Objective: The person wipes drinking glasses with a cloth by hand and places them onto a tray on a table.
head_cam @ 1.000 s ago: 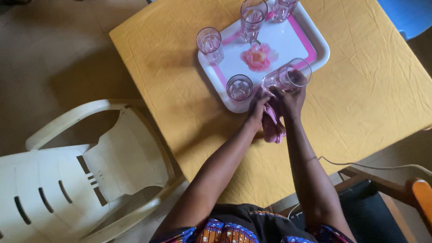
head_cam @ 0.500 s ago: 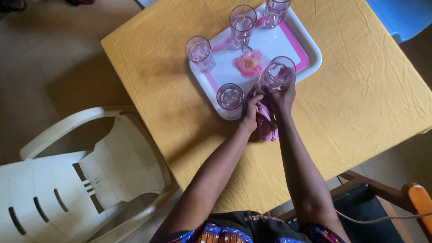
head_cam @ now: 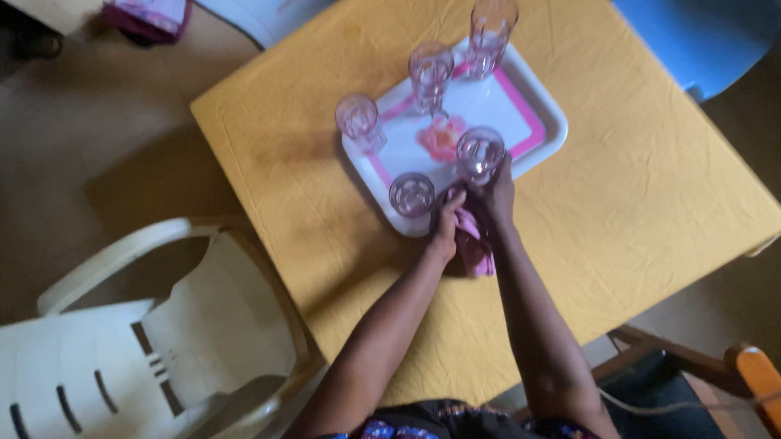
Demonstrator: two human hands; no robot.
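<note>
- Two hands at work at frame centre, both mine. My right hand (head_cam: 499, 194) is wrapped around the lower wall of a pink-tinted glass (head_cam: 480, 153), fingers closed on it; the glass stands about upright at the near edge of the tray (head_cam: 539, 107).
- My left hand (head_cam: 445, 227) pinches a pink cloth (head_cam: 471, 242), which bunches between the two hands and hangs below them onto the tablecloth. Exactly how the fingers sit in the folds I cannot tell.
- Judgement on doing this well: keep the right-hand grip low and firm so the glass cannot tip, work the cloth against the base and wall with the left, and keep elbows clear of the neighbours.
- Just left of my hands: a short glass (head_cam: 411, 194) on the near corner of the tray, close enough to knock.
- Further up the tray: one glass (head_cam: 360, 120) at its left edge, one (head_cam: 430, 70) in the middle, one (head_cam: 492, 24) at the far corner. A pink flower print (head_cam: 439, 135) shows on the white tray floor.
- Tray rests on a yellow tablecloth (head_cam: 659, 189) filling the upper right of the frame.
- Lower left: white plastic chair (head_cam: 134, 349). Lower right: dark chair with orange armrest (head_cam: 769, 391).
</note>
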